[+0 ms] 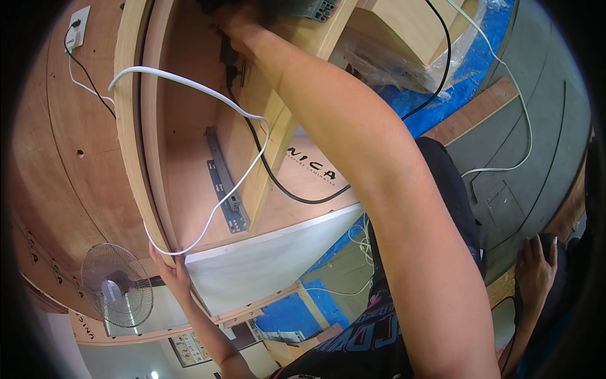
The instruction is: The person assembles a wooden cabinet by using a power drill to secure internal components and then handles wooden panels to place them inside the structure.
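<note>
The fingers of the right hand appear closed around the handle of a dark corded tool, inside the upper part of a wooden cabinet; shadow hides the fingertips and the tool's working end. The tool's black cord leaves the handle just below these fingers, hangs in a loop and passes behind the right forearm. The fingers of the left hand are clamped on the lower end of a pale wooden edge panel, spread across its two sides. A white cable loops between the two hands, its lowest bend just above the left fingers. A metal drawer slide is attached inside the cabinet, below the right fingers and to the upper right of the left fingers. A white panel extends to the right of the left fingers. A fan with a round wire guard is located to the left of the left fingers. A grey slotted object lies to the right of the right fingers, with a wooden box beyond it. A co-worker's hand is well apart from both hands, at the far right.
</note>
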`<state>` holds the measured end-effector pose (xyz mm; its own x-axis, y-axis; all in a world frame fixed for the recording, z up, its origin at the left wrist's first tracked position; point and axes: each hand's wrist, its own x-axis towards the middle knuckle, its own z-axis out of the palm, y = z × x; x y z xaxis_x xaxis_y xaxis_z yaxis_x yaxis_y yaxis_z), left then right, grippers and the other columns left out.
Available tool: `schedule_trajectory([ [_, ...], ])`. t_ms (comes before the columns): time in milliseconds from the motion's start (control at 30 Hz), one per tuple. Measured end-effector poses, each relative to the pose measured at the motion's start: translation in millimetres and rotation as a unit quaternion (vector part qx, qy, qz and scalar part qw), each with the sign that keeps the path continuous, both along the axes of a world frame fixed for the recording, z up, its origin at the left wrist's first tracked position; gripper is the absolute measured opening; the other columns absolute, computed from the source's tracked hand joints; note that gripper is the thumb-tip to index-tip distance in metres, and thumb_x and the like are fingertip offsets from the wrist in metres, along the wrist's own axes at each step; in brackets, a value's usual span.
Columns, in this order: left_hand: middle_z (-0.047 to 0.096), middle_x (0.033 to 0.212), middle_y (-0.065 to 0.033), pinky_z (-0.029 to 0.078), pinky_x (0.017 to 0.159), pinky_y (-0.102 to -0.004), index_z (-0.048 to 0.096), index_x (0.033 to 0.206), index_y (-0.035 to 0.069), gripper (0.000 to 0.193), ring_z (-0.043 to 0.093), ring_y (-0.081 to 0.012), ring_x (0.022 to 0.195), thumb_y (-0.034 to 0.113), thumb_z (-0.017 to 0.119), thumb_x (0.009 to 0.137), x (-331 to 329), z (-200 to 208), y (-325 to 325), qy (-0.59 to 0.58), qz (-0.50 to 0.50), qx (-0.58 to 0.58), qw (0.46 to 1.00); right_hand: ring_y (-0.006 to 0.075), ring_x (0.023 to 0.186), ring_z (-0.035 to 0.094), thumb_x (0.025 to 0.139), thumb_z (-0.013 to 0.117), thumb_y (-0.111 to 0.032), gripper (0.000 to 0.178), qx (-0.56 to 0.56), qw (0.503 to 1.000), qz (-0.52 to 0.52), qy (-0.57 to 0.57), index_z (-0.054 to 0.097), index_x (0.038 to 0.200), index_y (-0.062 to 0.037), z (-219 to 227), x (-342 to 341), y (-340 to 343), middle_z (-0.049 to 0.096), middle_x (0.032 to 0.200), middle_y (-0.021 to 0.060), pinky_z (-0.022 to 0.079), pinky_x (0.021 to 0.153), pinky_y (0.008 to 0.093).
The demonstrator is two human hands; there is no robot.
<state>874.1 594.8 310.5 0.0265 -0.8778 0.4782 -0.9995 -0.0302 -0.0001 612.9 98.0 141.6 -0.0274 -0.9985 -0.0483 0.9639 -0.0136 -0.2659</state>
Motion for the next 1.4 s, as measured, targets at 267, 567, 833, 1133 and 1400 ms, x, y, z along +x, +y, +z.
schedule_trajectory([
  [267,0.040,0.159,-0.0218,0.040,0.113,-0.0387,0.048,0.149,-0.004,0.057,0.048,-0.0335,0.141,0.007,0.071,0.097,-11.1,-1.2,-3.6,-0.037,-0.014,0.040,0.998,0.0308,0.118,0.060,0.096,0.064,-0.014,0.070,0.013,0.998,-0.026,0.063,0.028,0.156,-0.0145,1.0,-6.8,7.0,0.054,0.139,0.0159,0.051,0.095,0.0450],
  [567,0.041,0.158,-0.0217,0.039,0.114,-0.0390,0.050,0.147,-0.004,0.057,0.047,-0.0339,0.141,0.003,0.071,0.095,-13.9,-0.2,-4.7,-0.062,-0.018,0.035,0.997,0.0301,0.109,0.062,0.095,0.065,-0.012,0.069,0.019,0.996,-0.040,0.076,0.030,0.154,-0.0133,-0.9,-6.9,7.2,0.056,0.135,0.0163,0.051,0.086,0.0435],
  [833,0.041,0.158,-0.0236,0.036,0.116,-0.0406,0.050,0.148,-0.004,0.058,0.047,-0.0354,0.142,0.005,0.072,0.094,-2.3,1.4,-3.8,-0.015,-0.005,0.028,0.999,0.0295,0.101,0.064,0.094,0.065,-0.009,0.068,0.025,0.995,-0.050,0.080,0.031,0.153,-0.0123,-0.8,-8.9,9.5,0.058,0.131,0.0166,0.052,0.079,0.0421],
  [1133,0.040,0.159,-0.0230,0.037,0.116,-0.0398,0.049,0.149,-0.004,0.058,0.047,-0.0345,0.142,0.003,0.070,0.095,-7.6,-1.8,-1.5,0.034,0.005,0.022,0.999,0.0288,0.092,0.066,0.093,0.065,-0.006,0.067,0.030,0.994,-0.056,0.085,0.032,0.151,-0.0111,0.6,-8.8,11.1,0.060,0.127,0.0169,0.052,0.070,0.0406],
  [1400,0.041,0.159,-0.0216,0.036,0.116,-0.0394,0.049,0.149,-0.003,0.058,0.046,-0.0340,0.144,0.002,0.069,0.095,-1.4,-0.7,-1.5,0.013,-0.006,-0.002,1.000,0.0282,0.084,0.068,0.092,0.065,-0.004,0.066,0.036,0.994,-0.061,0.087,0.034,0.150,-0.0101,0.7,-9.0,12.6,0.061,0.123,0.0172,0.053,0.062,0.0392],
])
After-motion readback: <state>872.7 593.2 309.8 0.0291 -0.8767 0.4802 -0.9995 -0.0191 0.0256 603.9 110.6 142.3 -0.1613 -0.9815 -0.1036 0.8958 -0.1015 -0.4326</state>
